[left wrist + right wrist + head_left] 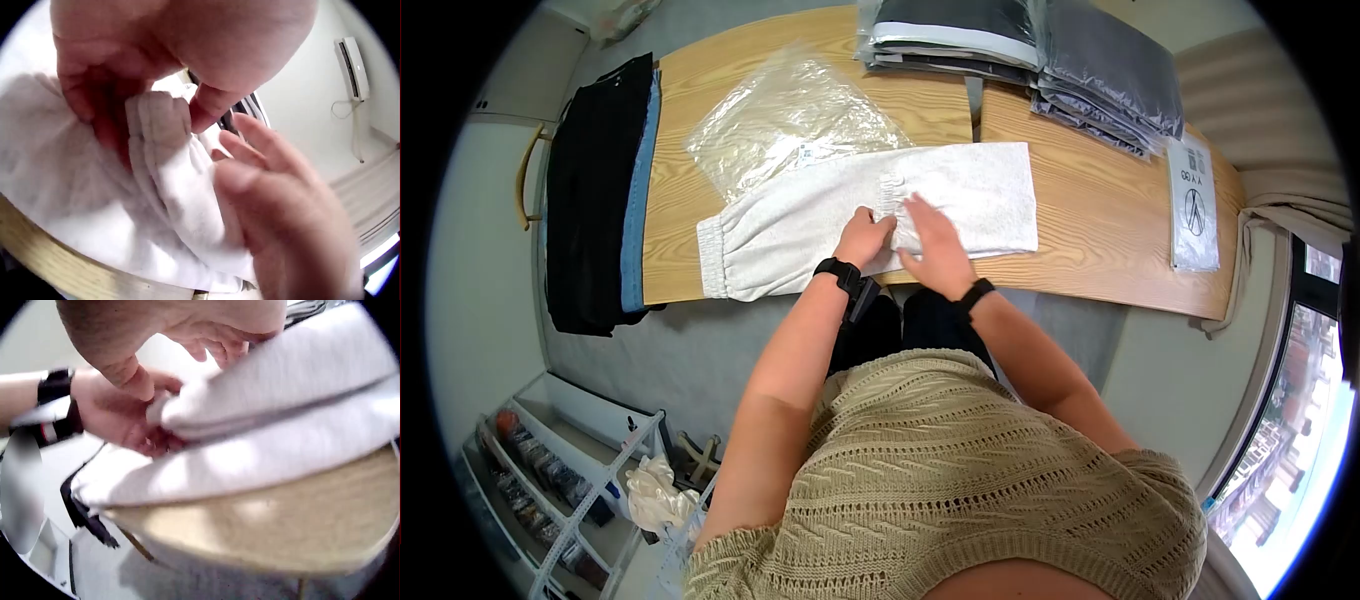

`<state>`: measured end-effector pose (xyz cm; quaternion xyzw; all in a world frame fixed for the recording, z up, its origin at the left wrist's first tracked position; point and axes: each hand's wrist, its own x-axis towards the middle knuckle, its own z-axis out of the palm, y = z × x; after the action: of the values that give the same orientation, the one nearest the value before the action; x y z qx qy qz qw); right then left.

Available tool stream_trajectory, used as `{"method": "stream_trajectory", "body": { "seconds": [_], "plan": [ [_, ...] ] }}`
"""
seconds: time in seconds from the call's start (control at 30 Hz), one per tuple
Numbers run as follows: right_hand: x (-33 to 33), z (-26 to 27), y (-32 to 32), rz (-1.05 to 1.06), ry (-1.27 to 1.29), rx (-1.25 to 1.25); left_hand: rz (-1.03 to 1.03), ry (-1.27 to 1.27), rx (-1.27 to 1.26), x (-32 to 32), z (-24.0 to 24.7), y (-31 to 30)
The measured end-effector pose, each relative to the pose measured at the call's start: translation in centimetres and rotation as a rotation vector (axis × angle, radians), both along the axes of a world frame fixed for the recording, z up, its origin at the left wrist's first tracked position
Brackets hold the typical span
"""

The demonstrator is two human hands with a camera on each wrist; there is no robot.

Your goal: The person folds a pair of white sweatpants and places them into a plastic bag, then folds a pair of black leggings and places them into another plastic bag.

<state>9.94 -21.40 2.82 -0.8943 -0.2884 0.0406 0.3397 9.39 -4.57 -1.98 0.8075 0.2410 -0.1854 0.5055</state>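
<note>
A pair of pale grey sweatpants [790,230] lies across the front of the wooden table, its gathered waistband [712,258] toward the left. The leg end is folded back, so the elastic cuff [891,188] sits near the middle. My left hand [863,238] pinches the cuff's near edge between thumb and fingers; in the left wrist view the bunched cuff [159,119] shows in that pinch. Just right of it, my right hand [938,250] is over the folded leg with fingers extended. In the right wrist view the folded layers [281,387] lie along the table edge.
Behind the sweatpants lies a clear plastic bag [790,115]. Black trousers [595,200] and blue jeans [640,200] hang over the table's left end. Bagged dark garments [1110,75] are stacked at the back right. A white printed packet [1193,210] lies at the right end.
</note>
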Motion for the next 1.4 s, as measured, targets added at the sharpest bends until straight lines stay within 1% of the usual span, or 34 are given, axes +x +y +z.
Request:
{"method": "stream_trajectory", "body": {
  "seconds": [0.03,0.07,0.1,0.17,0.2,0.23,0.3,0.33,0.37,0.43,0.5,0.57,0.63,0.67,0.7,0.73,0.77,0.83,0.9,0.97,1.03,1.07,1.1,1.17,1.2,1.23,1.3,1.33,1.37,1.4],
  "plan": [
    [-0.4,-1.0,0.9,0.046,0.005,0.002,0.016,-0.026,-0.058,-0.2,-0.4,0.3],
    [-0.6,-1.9,1.1,0.053,0.009,0.007,-0.059,0.003,-0.197,-0.3,-0.8,1.4],
    [-0.5,-2.6,1.1,0.037,-0.032,-0.018,-0.053,0.008,-0.194,-1.0,-0.6,2.1],
    [-0.3,-4.1,1.0,0.022,-0.070,-0.045,0.039,-0.171,-0.301,-2.8,-0.2,3.1],
    [-0.1,-4.3,1.0,0.010,-0.097,-0.028,-0.078,-0.177,-0.147,-3.6,0.8,3.8],
    [0.0,-4.4,1.1,-0.002,-0.125,-0.012,-0.073,-0.172,-0.149,-4.3,0.3,4.2],
    [-0.1,-4.3,0.9,-0.002,-0.123,-0.009,-0.447,-0.396,0.021,-5.3,0.0,4.7],
    [0.1,-4.1,0.8,-0.001,-0.117,-0.012,-0.456,-0.295,0.032,-5.7,0.3,4.6],
    [0.3,-3.9,0.9,0.001,-0.112,-0.015,-0.448,-0.296,0.035,-5.7,0.4,4.3],
    [0.0,-3.4,1.0,0.007,-0.127,-0.042,-0.481,-0.413,0.210,-6.0,-0.2,3.9],
    [-0.3,-3.4,1.1,0.054,-0.176,-0.117,-0.487,-0.392,0.214,-5.9,-0.5,3.8],
    [-0.6,-3.9,1.2,0.055,-0.199,-0.147,-0.498,-0.375,0.224,-5.7,-0.5,3.8],
    [-0.7,-4.3,1.3,0.058,-0.218,-0.171,-0.514,-0.438,0.269,-5.8,-0.6,3.9],
    [-0.7,-4.5,1.3,0.075,-0.225,-0.258,-0.513,-0.432,0.271,-5.7,-0.7,3.9],
    [-0.7,-4.3,1.4,0.093,-0.233,-0.341,-0.507,-0.443,0.217,-5.5,-0.6,4.1],
    [-0.8,-4.1,1.5,0.100,-0.230,-0.327,-0.498,-0.452,0.170,-5.5,-0.4,4.7],
    [-0.9,-3.8,1.5,0.085,-0.184,-0.297,-0.494,-0.443,0.187,-5.8,0.0,5.9],
    [-1.1,-3.5,1.6,0.074,-0.134,-0.251,0.029,-0.248,-0.055,-5.9,2.9,8.7],
    [-1.1,-3.5,1.4,0.091,-0.145,-0.305,0.322,-0.339,0.212,-6.9,4.6,13.4],
    [-1.1,-3.8,1.5,0.086,-0.144,-0.299,0.426,-0.423,0.757,-9.3,3.4,18.1],
    [-1.1,-4.5,1.6,0.061,-0.162,-0.357,0.354,-0.332,0.897,-11.6,1.0,21.8],
    [-1.1,-4.4,1.7,0.052,-0.162,-0.353,0.377,-0.254,0.532,-12.5,-1.7,24.1],
    [-1.1,-4.3,1.7,0.051,-0.161,-0.352,0.367,-0.261,0.535,-12.3,-1.4,24.3],
    [-1.2,-4.2,1.7,0.037,-0.155,-0.352,0.478,-0.016,0.072,-12.5,-0.9,24.0],
    [-1.2,-4.2,1.6,0.043,-0.164,-0.335,0.501,0.022,0.091,-12.2,-0.6,23.9],
    [-1.2,-4.2,1.5,0.050,-0.173,-0.318,0.490,0.022,0.091,-11.8,1.0,23.2],
    [-1.1,-4.2,1.5,0.042,-0.171,-0.331,0.473,0.036,-0.093,-11.3,3.7,22.0],
    [-1.2,-4.2,1.5,0.045,-0.169,-0.342,0.448,0.036,-0.188,-11.5,3.3,22.7],
    [-1.2,-4.1,1.4,0.034,-0.167,-0.343,0.438,0.037,-0.188,-11.4,3.6,22.9],
    [-1.2,-3.9,1.4,0.039,-0.160,-0.343,0.414,0.035,-0.295,-11.4,4.5,22.8]
  ]
}}
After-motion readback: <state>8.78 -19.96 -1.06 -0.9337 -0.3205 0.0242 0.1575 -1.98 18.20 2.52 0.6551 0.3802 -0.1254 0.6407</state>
